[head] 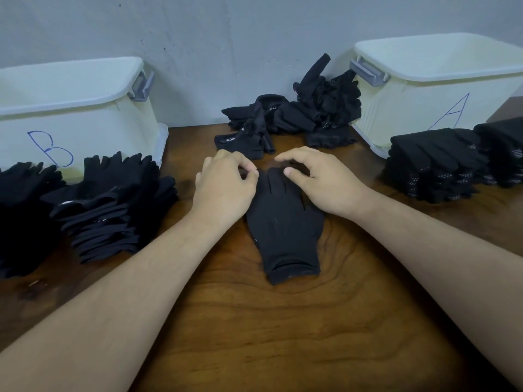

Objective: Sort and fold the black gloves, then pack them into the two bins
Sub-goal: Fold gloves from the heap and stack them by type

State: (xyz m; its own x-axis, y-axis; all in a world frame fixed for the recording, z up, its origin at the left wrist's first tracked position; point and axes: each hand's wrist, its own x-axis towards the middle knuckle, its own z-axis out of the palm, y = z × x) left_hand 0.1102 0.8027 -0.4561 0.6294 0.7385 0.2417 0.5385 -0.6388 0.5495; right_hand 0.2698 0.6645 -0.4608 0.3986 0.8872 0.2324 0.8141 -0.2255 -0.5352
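A black glove (284, 230) lies flat in the middle of the wooden table (283, 335), cuff toward me, fingers pointing away. My left hand (223, 185) sits at the glove's left finger side, thumb and forefinger pinched together at its edge. My right hand (325, 182) arches over the glove's right fingers with curled fingers, fingertips touching the fabric. A loose heap of unsorted black gloves (294, 114) lies at the back centre. The cream bin marked B (76, 108) stands at left, the bin marked A (441, 89) at right, both lidded.
Stacks of plain black gloves (113, 205) sit in front of bin B, reaching to the left edge. Stacks of dotted black gloves (435, 165) lie in front of bin A. A grey wall closes the back. Bare wood shows near me.
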